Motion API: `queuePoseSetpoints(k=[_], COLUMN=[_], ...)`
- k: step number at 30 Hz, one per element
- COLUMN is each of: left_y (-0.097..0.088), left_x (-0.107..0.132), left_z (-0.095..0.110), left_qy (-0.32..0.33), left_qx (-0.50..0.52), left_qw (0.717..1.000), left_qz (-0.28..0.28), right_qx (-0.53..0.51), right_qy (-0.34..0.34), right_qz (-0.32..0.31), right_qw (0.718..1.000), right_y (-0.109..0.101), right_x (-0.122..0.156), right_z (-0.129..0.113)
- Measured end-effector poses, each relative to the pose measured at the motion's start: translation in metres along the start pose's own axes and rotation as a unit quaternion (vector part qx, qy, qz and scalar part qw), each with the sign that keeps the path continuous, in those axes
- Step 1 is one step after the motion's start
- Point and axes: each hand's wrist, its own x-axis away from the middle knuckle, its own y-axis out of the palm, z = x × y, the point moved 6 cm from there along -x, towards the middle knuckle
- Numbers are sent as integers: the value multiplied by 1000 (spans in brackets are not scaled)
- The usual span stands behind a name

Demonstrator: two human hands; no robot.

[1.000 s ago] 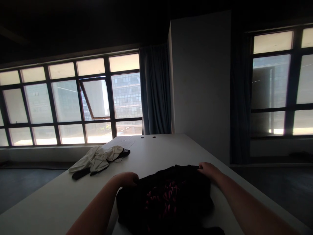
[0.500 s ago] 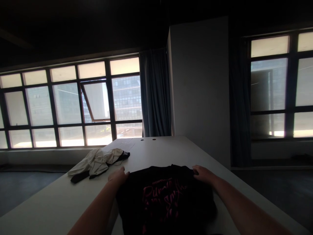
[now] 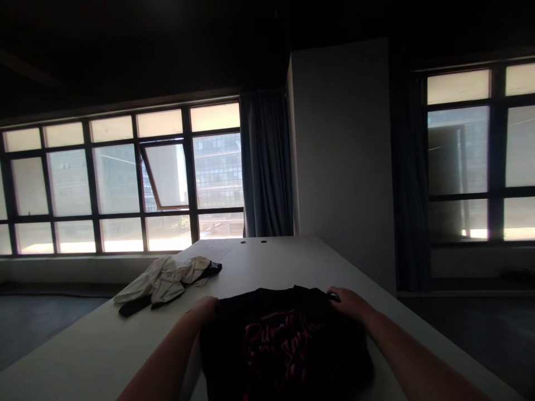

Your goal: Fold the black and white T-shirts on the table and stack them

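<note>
A black T-shirt (image 3: 284, 356) with pink lettering is spread between my hands over the near end of the white table (image 3: 271, 267). My left hand (image 3: 204, 309) is closed on the shirt's upper left corner. At its upper right corner my right hand (image 3: 345, 301) pinches the fabric, thumb and finger curled together. The top edge runs nearly straight between the two hands. The lower part of the shirt passes out of view at the bottom.
A crumpled white and black garment (image 3: 167, 281) lies on the table's left side. Two dark round holes (image 3: 253, 241) show near the far edge. Beyond stand a grey pillar (image 3: 343, 167), a blue curtain (image 3: 267, 167) and windows, one tilted ajar (image 3: 166, 175).
The view has tipped slightly upward, so the scene sits a little lower. My hands keep their hold on the T-shirt, and the left fingers are less visible at its corner.
</note>
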Motion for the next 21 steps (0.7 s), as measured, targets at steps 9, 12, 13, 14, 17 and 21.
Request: queuePoseSetpoints(k=[9, 12, 13, 14, 17, 21], left_y=[-24, -32, -34, -34, -20, 6], left_x=[2, 5, 6, 6, 7, 9], left_z=[-1, -6, -6, -7, 1, 20], left_qy=[-73, -87, -92, -96, -83, -34], left_qx=[-11, -10, -9, -8, -9, -50], left_qw=[983, 980, 981, 983, 995, 998], left_qz=[170, 177, 172, 159, 52, -33], right_qx=[83, 91, 90, 88, 84, 98], right_qy=[120, 170, 181, 190, 192, 140], right_qz=[-7, -2, 0, 2, 1, -23], right_qw=[989, 981, 979, 978, 978, 985], right_y=[-13, -16, -17, -17, -15, -10], right_x=[5, 5, 5, 5, 5, 3], right_z=[13, 28, 32, 35, 39, 28])
